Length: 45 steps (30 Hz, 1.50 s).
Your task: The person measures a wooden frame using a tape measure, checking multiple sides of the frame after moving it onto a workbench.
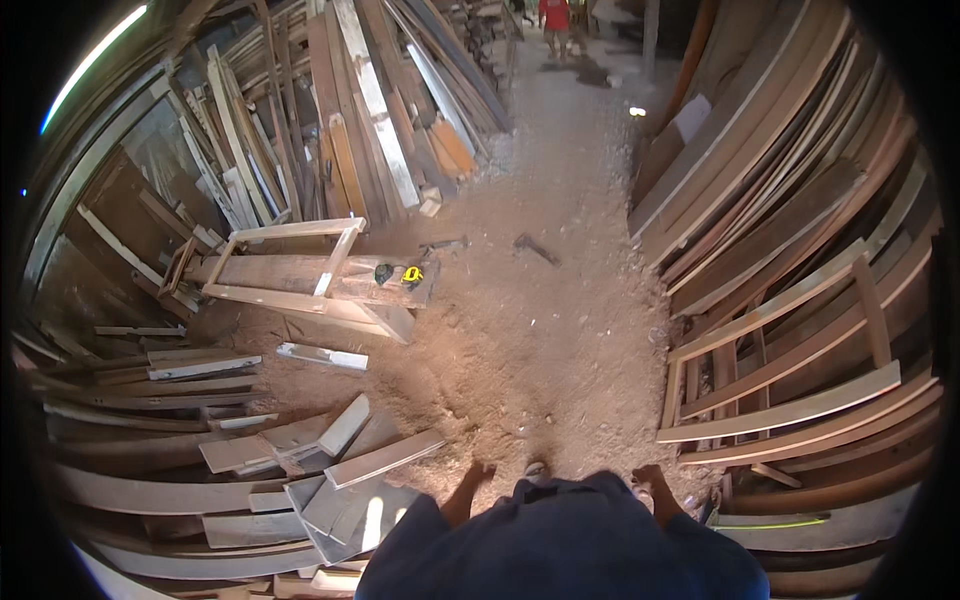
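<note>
My left hand [479, 473] hangs low beside my dark shirt, above the sawdust floor. On the other side, my right hand [648, 474] hangs near the planks at the right. No object shows in either hand, but both are too small to make out the fingers. Ahead and to the left, a wooden frame [291, 230] lies on a low wooden bench [270, 272]. A yellow tape measure [411, 275] sits on the near end of that bench, next to a dark round object [384, 273]. A hammer-like tool [537, 248] lies on the floor farther ahead.
Loose boards [385, 458] are heaped at the near left. Long planks [360, 90] lean on the far left wall, others [760, 170] along the right. Another wooden frame [780, 420] leans at the right. A person in a red shirt [554, 14] stands far off.
</note>
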### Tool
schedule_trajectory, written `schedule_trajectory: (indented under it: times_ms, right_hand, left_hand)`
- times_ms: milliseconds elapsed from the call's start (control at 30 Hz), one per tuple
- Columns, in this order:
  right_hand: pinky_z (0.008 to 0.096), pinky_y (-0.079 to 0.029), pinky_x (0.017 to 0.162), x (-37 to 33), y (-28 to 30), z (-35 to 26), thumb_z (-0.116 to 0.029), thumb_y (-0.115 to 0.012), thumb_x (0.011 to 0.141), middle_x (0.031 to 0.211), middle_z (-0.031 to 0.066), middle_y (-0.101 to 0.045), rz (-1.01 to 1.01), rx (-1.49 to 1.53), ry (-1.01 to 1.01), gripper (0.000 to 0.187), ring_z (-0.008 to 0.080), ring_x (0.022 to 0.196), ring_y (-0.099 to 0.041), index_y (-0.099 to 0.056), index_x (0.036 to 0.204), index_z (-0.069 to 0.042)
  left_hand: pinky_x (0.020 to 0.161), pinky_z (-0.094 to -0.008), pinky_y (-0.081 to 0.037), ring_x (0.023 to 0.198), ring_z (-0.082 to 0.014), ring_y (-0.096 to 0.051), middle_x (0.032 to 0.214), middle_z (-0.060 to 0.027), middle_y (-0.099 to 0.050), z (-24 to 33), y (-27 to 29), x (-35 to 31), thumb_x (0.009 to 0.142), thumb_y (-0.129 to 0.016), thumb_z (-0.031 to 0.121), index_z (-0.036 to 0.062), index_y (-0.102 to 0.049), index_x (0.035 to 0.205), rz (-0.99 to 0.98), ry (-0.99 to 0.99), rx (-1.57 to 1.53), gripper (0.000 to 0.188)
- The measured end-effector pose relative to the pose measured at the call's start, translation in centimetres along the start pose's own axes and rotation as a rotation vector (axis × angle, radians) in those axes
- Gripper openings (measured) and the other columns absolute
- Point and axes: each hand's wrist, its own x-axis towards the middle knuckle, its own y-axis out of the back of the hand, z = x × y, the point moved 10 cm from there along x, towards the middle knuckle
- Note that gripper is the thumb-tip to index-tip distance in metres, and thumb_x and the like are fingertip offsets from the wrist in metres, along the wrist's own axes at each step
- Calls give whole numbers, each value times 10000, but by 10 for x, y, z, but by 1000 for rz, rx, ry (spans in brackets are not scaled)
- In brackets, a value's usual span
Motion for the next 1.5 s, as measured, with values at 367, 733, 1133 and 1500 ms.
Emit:
schedule_trajectory:
  times_ms: [367,733,1133,1500]
  right_hand:
    - [345,-313,352,23,67,211,-266,-535,943,562,36,-448,83,1296,-1040,261,209,409,-416,-533,727,-118]
    - [303,-398,455,495,496,372,-183,-549,889,719,53,-552,315,1038,-308,103,167,605,-530,-538,836,-95]
    - [385,-501,511,758,541,255,-193,-525,862,707,83,-665,-1,327,189,209,217,594,-634,-672,773,-74]
    - [337,-330,370,828,639,301,-136,-506,890,587,76,-531,-205,919,-601,182,194,441,-498,-559,736,-54]
  left_hand:
    - [675,-342,-521,736,-173,-627,909,-109,-676,298,153,266,893,-617,424,4,-620,1121,272,-84,-477,477]
    - [594,-435,-501,680,-336,-661,717,-191,-656,267,74,255,803,-634,329,49,-678,815,152,338,-438,284]
    - [691,-473,-512,782,-402,-640,815,-209,-649,348,294,534,839,-536,237,32,-610,823,288,-123,402,219]
    - [928,-462,-469,1064,-390,-614,1098,-242,-652,381,488,668,884,-535,538,47,-631,1148,527,241,-369,566]
